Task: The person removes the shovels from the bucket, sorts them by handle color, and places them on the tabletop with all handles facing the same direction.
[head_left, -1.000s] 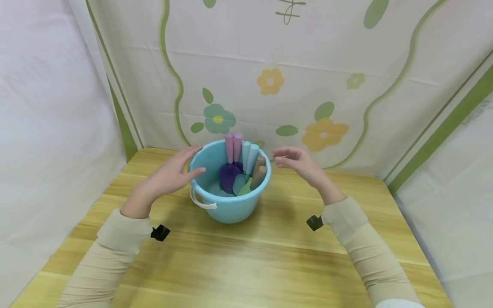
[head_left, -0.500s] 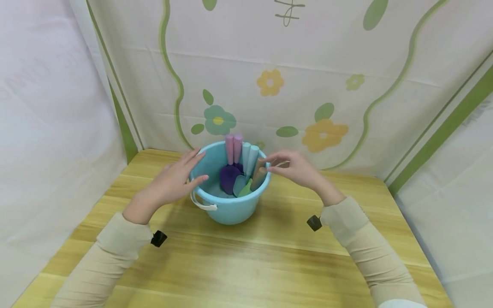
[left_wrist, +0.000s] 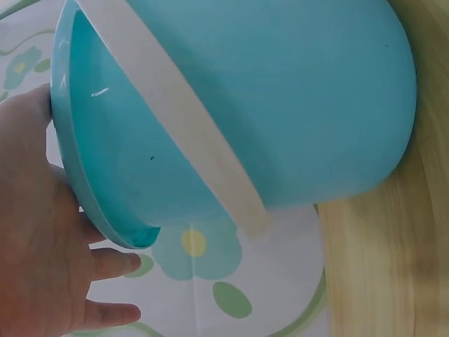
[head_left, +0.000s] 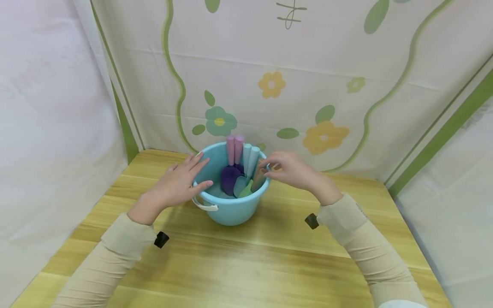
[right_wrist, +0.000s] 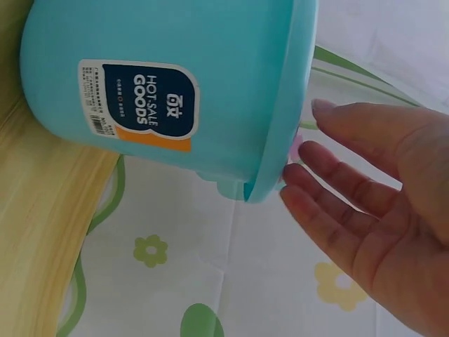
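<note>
A light blue bucket [head_left: 233, 214] stands upright on the wooden table, holding several small tools with their handles up. They have pink handles [head_left: 235, 149], pale blue handles [head_left: 252, 160] and brown handles [head_left: 258, 182]; a purple head [head_left: 230, 180] and a green head [head_left: 246, 189] show lower down. My left hand [head_left: 173, 186] rests at the left rim, fingers extended, thumb over the bucket's mouth. My right hand [head_left: 294, 171] reaches over the right rim, its fingertips at the brown handles. In the right wrist view a gap parts thumb and fingers [right_wrist: 337, 182].
The bucket's white carrying handle [head_left: 206, 207] hangs down on its near left side. A printed label [right_wrist: 154, 105] is on its right side. Behind the wooden table [head_left: 239, 273] hangs a flower-patterned cloth [head_left: 231, 77], with pale cloth at both sides.
My right hand has moved left from beside the bucket to over its rim at the brown handles. My left hand has shifted slightly right along the left rim. The bucket stays in place.
</note>
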`<state>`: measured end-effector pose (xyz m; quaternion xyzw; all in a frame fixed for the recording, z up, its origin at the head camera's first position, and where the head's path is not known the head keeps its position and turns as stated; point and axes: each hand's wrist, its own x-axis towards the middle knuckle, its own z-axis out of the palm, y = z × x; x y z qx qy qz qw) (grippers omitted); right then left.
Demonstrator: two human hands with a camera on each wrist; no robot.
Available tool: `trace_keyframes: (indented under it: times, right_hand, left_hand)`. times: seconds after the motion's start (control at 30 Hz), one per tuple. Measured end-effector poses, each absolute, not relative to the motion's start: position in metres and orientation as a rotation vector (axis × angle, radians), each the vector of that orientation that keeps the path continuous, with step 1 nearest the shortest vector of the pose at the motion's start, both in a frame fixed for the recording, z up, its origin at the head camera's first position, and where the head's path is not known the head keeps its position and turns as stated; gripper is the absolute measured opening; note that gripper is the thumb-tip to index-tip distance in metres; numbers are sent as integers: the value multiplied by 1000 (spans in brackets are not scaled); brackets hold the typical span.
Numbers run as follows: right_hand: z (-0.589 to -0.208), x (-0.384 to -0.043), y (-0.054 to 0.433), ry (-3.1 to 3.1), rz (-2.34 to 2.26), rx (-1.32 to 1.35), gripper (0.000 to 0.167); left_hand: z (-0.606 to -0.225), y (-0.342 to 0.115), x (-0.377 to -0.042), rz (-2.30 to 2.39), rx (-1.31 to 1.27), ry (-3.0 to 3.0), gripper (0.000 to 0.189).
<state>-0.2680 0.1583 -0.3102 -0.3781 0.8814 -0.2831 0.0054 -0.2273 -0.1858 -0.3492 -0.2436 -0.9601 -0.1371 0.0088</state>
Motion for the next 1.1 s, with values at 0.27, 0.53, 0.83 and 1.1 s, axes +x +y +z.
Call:
trace_keyframes:
  times: [0.27,0.53,0.83,1.1]
  right_hand:
    - [-307,-268,151,2793,-761,-1224,21]
    - [-306,-269,146,2787,-730,-1255,21]
    - [-304,-270,142,2765,-688,-1215,26]
    - [-307,-271,138,2763,-748,-1284,22]
  left_hand:
    - [-352,-187,-231,-390,-763,-3016,80]
    - [-353,-189,-234,-386,-779,-3011,80]
    - [-358,-189,-234,-415,-803,-2981,76]
    - [-355,-189,-233,-385,-801,-2981,75]
